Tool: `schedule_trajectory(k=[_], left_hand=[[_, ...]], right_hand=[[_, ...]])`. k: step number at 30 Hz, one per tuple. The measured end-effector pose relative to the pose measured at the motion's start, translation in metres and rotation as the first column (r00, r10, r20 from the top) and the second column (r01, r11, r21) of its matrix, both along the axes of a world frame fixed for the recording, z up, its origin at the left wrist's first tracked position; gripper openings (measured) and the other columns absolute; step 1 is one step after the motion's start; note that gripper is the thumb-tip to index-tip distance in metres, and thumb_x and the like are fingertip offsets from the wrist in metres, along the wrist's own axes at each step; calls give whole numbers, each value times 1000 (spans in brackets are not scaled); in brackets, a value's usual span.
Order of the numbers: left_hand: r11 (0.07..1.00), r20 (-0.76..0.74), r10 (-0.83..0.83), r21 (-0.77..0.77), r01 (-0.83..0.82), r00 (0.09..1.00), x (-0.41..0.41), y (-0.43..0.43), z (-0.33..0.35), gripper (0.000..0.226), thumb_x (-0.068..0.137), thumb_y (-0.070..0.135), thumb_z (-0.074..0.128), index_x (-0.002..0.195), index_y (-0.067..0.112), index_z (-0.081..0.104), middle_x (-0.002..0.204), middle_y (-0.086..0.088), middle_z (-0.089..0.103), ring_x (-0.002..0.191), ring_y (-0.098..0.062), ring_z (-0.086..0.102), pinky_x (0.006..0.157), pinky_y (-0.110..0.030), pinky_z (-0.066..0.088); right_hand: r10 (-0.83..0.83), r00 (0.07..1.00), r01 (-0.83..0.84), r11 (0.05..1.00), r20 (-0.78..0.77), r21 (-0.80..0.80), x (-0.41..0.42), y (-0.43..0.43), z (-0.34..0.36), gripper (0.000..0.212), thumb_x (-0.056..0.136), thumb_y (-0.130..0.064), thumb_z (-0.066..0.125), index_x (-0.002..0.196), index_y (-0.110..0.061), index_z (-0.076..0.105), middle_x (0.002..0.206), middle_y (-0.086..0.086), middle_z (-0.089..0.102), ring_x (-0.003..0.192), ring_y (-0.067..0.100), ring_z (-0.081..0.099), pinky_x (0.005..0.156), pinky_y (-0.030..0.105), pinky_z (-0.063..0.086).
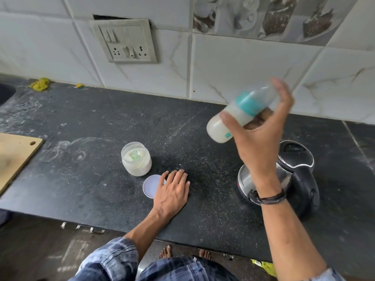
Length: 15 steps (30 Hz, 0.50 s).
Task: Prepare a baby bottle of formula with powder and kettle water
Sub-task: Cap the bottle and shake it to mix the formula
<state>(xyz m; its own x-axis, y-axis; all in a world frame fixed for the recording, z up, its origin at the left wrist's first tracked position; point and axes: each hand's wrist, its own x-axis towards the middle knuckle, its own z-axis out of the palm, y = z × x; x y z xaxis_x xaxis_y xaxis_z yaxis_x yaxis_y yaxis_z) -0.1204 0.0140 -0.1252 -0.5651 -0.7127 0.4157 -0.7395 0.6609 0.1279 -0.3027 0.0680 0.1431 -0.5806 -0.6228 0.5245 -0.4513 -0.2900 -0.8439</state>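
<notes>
My right hand (pixel 261 126) grips a baby bottle (pixel 221 126) full of white milky liquid, with a teal collar and clear cap. The bottle is tilted, cap end up to the right, raised above the counter and blurred by motion. Below it stands a steel kettle (pixel 298 171) with a black lid and handle. My left hand (pixel 172 189) rests flat on the black counter, fingers straight, partly over a round white lid (pixel 151 186). Just behind the lid stands an open clear jar of white powder (pixel 136 159) with a pale green scoop inside.
A wooden cutting board (pixel 14 157) lies at the left counter edge. A sink corner (pixel 5 94) shows far left, with a yellow scrub pad (pixel 40 84) by the tiled wall. A switch and socket plate (pixel 123 41) is on the wall. Powder specks dust the counter (pixel 203 128).
</notes>
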Motion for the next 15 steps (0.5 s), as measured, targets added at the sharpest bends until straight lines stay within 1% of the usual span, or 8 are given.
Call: schedule_trajectory(k=[2,3,6,8,10,12,13,15], left_hand=[[1000,3,1,6,-1,1000,0,-1,1,28,106,32,52,122,15,68,129,0,68,116,-23,64,109,-45,42],[1000,3,-3,6,3,1000,0,0,0,28,106,32,52,122,15,68,128,-1,68,116,-23,64,109,-46,42],[1000,2,-3,0,3,1000,0,-1,1,28,105,32,52,121,15,68,128,-1,68,116,-24,64,109,-46,43],[1000,2,-5,0,5,1000,0,0,0,28,105,32,51,121,16,68,128,0,68,116,-24,64,109,-46,42],[1000,1,6,-3,-6,1000,-1,0,0,28,105,32,51,122,16,68,128,0,68,116,-24,64,110,-46,42],[1000,2,1,-1,-1,1000,0,0,1,28,105,32,52,122,15,68,128,0,68,116,-24,64,110,-46,42],[1000,2,-1,-3,1,1000,0,0,0,28,105,32,53,121,15,68,127,0,68,116,-24,64,109,-46,43],[1000,-1,2,-6,-2,1000,0,0,1,28,105,32,53,121,15,69,127,-1,69,116,-24,65,109,-46,44]], right_hand=[[-8,997,19,990,81,-139,0,-1,0,97,81,-14,91,152,-18,25,152,-13,40,112,22,68,88,48,62],[-14,998,22,992,65,-124,-1,-3,-3,98,81,-17,92,153,-19,24,154,-6,39,113,23,68,89,49,61],[55,998,-52,995,-30,81,-2,-7,-10,96,75,-25,95,150,-31,35,135,-21,56,103,15,70,87,48,61],[50,999,-49,998,15,-29,3,-5,-8,94,76,-16,94,148,-29,34,140,-22,51,106,18,68,88,50,61],[51,989,-20,976,140,-216,9,-5,-3,94,79,-9,92,147,-23,28,154,4,41,117,30,66,90,55,60],[47,982,0,968,183,-250,10,-8,-5,95,80,-9,91,147,-24,26,157,18,38,122,36,64,92,57,60],[36,989,-11,984,142,-178,8,-11,-10,96,79,-13,92,147,-29,28,156,11,44,120,30,66,91,56,60],[70,998,-70,996,6,51,7,-12,-20,95,75,-21,95,146,-38,35,135,-24,60,106,11,71,88,51,61]])
